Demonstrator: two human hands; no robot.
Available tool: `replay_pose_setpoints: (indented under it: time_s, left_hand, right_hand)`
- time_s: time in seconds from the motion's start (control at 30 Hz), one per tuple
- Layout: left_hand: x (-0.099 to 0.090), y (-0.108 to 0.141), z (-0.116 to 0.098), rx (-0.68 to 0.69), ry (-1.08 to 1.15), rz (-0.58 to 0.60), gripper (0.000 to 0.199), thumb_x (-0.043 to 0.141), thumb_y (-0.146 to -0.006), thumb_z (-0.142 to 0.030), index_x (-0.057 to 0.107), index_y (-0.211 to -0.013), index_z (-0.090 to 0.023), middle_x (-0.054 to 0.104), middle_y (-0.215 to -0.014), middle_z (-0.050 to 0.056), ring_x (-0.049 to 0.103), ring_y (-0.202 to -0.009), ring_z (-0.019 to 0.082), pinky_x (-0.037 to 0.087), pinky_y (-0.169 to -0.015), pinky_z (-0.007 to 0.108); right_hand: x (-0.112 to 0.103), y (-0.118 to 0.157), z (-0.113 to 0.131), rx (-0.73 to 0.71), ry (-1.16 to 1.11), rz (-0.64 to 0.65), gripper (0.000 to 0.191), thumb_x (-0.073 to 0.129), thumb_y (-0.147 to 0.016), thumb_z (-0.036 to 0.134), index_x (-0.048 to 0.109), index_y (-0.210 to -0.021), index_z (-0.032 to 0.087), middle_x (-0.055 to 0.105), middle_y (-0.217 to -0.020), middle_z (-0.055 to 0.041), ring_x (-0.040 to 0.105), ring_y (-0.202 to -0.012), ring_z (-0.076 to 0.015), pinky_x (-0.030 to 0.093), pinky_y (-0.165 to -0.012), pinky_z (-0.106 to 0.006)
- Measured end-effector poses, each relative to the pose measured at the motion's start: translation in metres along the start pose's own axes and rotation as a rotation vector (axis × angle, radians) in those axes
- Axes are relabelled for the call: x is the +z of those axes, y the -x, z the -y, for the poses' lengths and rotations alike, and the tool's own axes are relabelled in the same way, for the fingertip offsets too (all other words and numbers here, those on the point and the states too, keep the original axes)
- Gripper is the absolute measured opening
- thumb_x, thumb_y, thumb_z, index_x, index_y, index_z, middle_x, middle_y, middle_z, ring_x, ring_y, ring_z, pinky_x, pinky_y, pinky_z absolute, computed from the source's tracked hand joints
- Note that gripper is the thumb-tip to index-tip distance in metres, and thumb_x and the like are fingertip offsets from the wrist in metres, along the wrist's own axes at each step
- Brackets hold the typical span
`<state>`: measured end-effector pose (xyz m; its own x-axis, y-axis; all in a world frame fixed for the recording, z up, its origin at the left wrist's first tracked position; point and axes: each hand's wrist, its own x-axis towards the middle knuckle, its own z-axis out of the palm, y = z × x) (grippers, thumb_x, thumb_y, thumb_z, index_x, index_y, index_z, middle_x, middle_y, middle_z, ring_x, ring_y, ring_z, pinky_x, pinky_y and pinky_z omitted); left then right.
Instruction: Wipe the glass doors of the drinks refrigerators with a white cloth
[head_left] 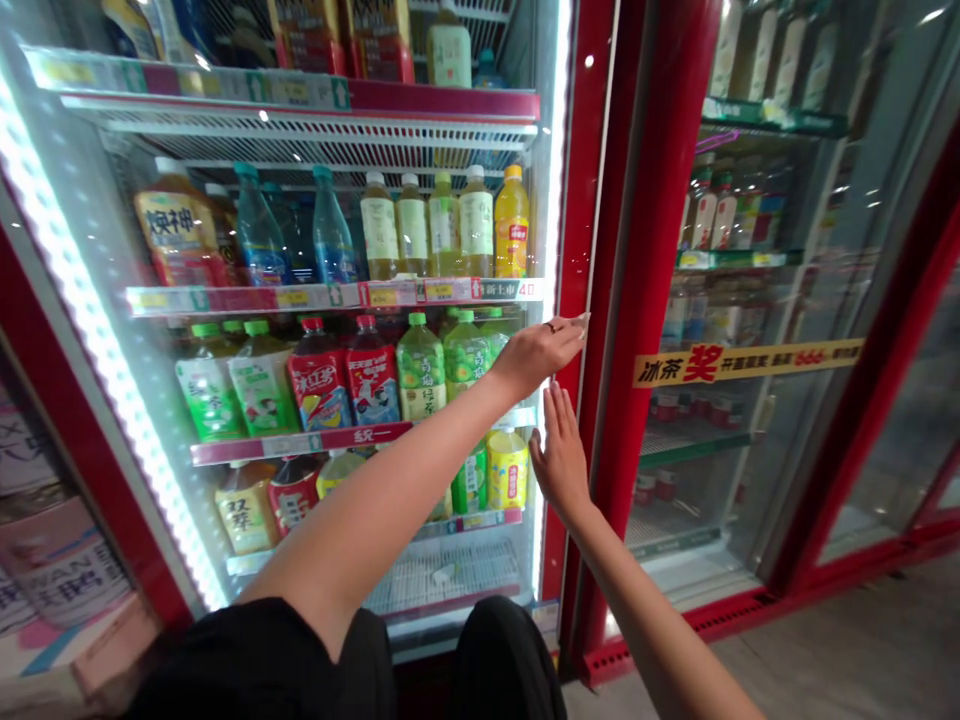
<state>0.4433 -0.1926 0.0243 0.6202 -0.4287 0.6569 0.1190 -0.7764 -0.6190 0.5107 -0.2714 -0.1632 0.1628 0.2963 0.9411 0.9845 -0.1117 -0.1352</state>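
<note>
The tall red-framed edge of a glass cooler door [577, 200] runs upright, straight ahead of both hands. The ringed left hand [536, 360] lies nearer, its fingers [571, 330] held together, their tips touching that edge at a small white strip [582, 322]. Just below, the open right hand [561, 455] spreads its fingers [551, 405] apart, tips just beside the edge. Green-capped plastic tea bottles [465, 352] stand behind the glass, left of both hands.

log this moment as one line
left hand: on red-framed glass cooler door edge | right hand: raised beside same edge | behind glass: plastic drink bottles
</note>
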Motion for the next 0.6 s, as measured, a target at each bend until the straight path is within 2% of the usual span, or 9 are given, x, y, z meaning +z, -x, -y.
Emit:
replay_pose_setpoints:
  time_s: [0.07,0.2,0.33,0.4,0.5,0.53,0.6]
  left_hand:
    - [-0.004,0.003,0.007,-0.007,-0.003,-0.006,0.029,0.053,-0.107,-0.007,0.076,-0.119,-0.019,0.080,-0.124,0.008,0.072,-0.122,0.022,0.064,-0.092,0.035]
    - [-0.009,-0.008,0.020,-0.119,-0.001,-0.054,0.030,0.049,-0.109,-0.011,0.076,-0.118,-0.020,0.079,-0.123,0.009,0.073,-0.113,0.024,0.062,-0.086,0.038]
    - [-0.006,-0.012,0.019,-0.188,0.052,-0.100,0.034,0.045,-0.109,-0.013,0.076,-0.121,-0.019,0.078,-0.125,0.010,0.073,-0.112,0.024,0.064,-0.088,0.038]
    - [-0.006,-0.006,0.018,-0.198,0.092,-0.107,0.033,0.047,-0.109,-0.014,0.075,-0.124,-0.022,0.076,-0.136,0.008,0.074,-0.117,0.022,0.065,-0.090,0.036]
    - [-0.007,0.007,0.018,-0.208,0.127,-0.087,0.038,0.048,-0.108,-0.012,0.071,-0.135,-0.026,0.072,-0.143,0.006,0.073,-0.122,0.021,0.065,-0.093,0.032]
    - [-0.008,0.010,0.019,-0.214,0.137,-0.082,0.044,0.049,-0.106,-0.010,0.066,-0.143,-0.026,0.072,-0.141,0.007,0.073,-0.121,0.020,0.065,-0.094,0.032]
    - [-0.010,0.015,0.022,-0.232,0.167,-0.086,0.061,0.051,-0.103,-0.005,0.050,-0.160,-0.026,0.074,-0.137,0.008,0.074,-0.117,0.020,0.065,-0.095,0.031]
  right_hand:
    - [0.000,-0.001,-0.002,0.006,-0.016,0.016,0.087,0.044,-0.106,0.017,-0.004,-0.177,0.030,0.018,-0.184,-0.0068,0.022,-0.169,-0.0293,0.038,-0.133,-0.059]
    - [0.001,0.001,-0.001,0.018,-0.050,0.021,0.086,0.044,-0.106,0.017,-0.002,-0.177,0.032,0.018,-0.184,-0.0067,0.021,-0.169,-0.0300,0.041,-0.131,-0.059]
    - [-0.008,-0.004,0.000,0.010,-0.084,-0.030,0.081,0.040,-0.106,0.015,0.006,-0.177,0.036,0.033,-0.180,-0.0077,0.034,-0.165,-0.0307,0.045,-0.129,-0.059]
    - [-0.018,-0.017,-0.001,0.010,-0.098,-0.094,0.077,0.036,-0.107,0.015,0.011,-0.177,0.037,0.043,-0.174,-0.0080,0.044,-0.160,-0.0303,0.047,-0.128,-0.058]
    - [-0.031,-0.053,-0.007,0.001,-0.072,-0.219,0.071,0.037,-0.108,0.020,0.020,-0.176,0.034,0.048,-0.169,-0.0126,0.050,-0.155,-0.0333,0.049,-0.125,-0.060]
    - [-0.033,-0.068,-0.009,-0.004,-0.064,-0.256,0.069,0.039,-0.108,0.021,0.024,-0.175,0.032,0.052,-0.165,-0.0141,0.054,-0.151,-0.0332,0.052,-0.122,-0.058]
    - [-0.035,-0.097,-0.013,-0.007,-0.097,-0.296,0.062,0.040,-0.108,0.023,0.035,-0.170,0.028,0.065,-0.147,-0.0157,0.068,-0.131,-0.0301,0.062,-0.107,-0.049]
